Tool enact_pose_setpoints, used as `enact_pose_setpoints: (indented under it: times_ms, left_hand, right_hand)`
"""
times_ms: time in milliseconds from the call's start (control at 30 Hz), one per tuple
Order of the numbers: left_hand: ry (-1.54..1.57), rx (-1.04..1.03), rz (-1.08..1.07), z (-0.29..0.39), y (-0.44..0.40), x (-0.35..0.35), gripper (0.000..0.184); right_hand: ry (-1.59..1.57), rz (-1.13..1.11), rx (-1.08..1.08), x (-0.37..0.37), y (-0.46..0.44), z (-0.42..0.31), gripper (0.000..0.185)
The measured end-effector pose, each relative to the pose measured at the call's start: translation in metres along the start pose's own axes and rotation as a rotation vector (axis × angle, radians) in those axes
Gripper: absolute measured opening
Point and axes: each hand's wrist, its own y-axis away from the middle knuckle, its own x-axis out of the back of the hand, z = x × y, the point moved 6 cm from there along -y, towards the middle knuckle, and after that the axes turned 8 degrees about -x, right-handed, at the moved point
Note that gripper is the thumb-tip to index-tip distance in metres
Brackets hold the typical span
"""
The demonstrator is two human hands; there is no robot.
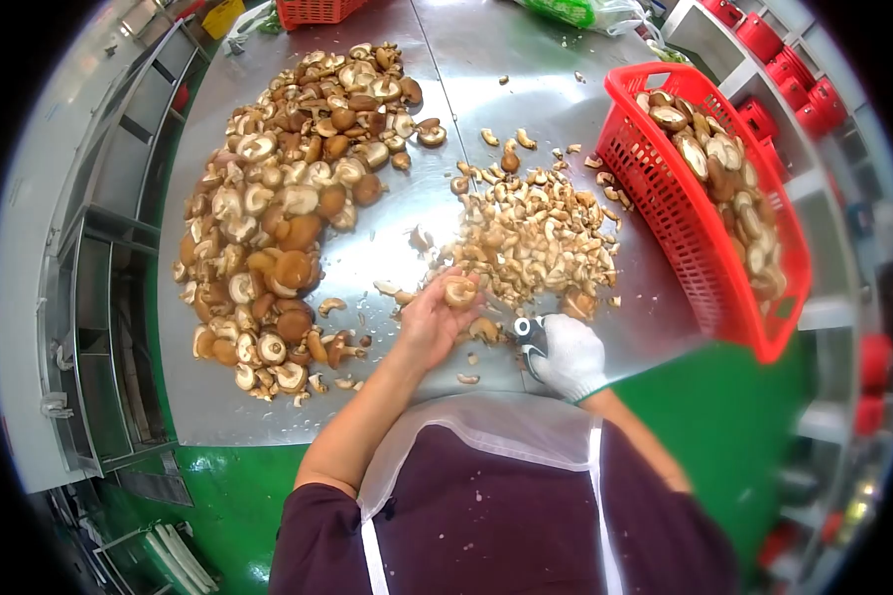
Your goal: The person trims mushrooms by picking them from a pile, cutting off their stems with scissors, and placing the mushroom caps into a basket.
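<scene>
Left hand (435, 323) holds a mushroom (459, 292), right hand (574, 357) a tool (537, 338); basketed caps (729, 159) seem done, the worktop's (208, 421) left-edge pile (293, 203) undone.

Right side: I see white shelving (826, 315) bearing red containers (759, 38), stretched toward the edge of my view.
Far edge: on the steel table (218, 421), I make out a plastic bag (571, 12), bright green showing through.
Top left: a yellow object (223, 18), too small for me to name.
Left side: metal racks (94, 288) beside a pale panel (50, 218).
Floor level: I get green floor (724, 426), long white pieces (179, 560) at lower left.
</scene>
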Motion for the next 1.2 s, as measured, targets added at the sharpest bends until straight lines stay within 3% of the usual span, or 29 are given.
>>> enact_pose_setpoints:
  times_ms: [300,633,733,833,867,967,1000,1100,1133,1200]
  left_hand:
    - [-0.101,0.013,0.023,-0.007,0.008,-0.025,0.041]
    - [-0.169,0.012,0.036,-0.004,0.009,-0.021,0.041]
    - [-0.207,0.011,0.043,-0.001,0.005,-0.027,0.039]
    - [-0.244,0.062,0.153,-0.001,-0.002,-0.013,0.037]
    - [-0.286,0.105,0.183,-0.002,-0.005,-0.005,0.034]
    - [-0.309,0.255,0.253,-0.005,-0.015,-0.010,0.033]
    - [-0.268,0.214,0.259,-0.005,-0.023,-0.027,0.033]
    - [-0.142,0.057,0.107,0.008,-0.067,-0.136,0.038]
    - [-0.126,0.074,-0.092,0.011,-0.086,-0.175,0.040]
    - [-0.101,-0.141,-0.601,0.024,-0.100,-0.263,0.048]
  right_hand:
    - [0.009,-0.185,-0.077,-0.003,-0.005,-0.005,0.022]
    - [0.123,-0.179,0.051,-0.009,-0.011,0.000,0.022]
    - [0.033,-0.068,0.093,-0.017,-0.005,0.007,0.024]
    - [-0.357,-0.132,-0.003,-0.040,0.009,0.031,0.029]
    - [-0.367,-0.033,0.002,-0.053,0.016,0.045,0.030]
    - [-0.448,0.054,-0.040,-0.044,0.034,0.059,0.025]
    - [-0.547,0.075,-0.066,-0.042,0.036,0.062,0.021]
    - [-0.723,0.142,-0.090,-0.062,0.038,0.083,0.018]
    - [-0.656,0.194,-0.134,-0.056,0.038,0.079,0.015]
    - [-0.732,0.132,-0.193,-0.059,0.037,0.080,0.012]
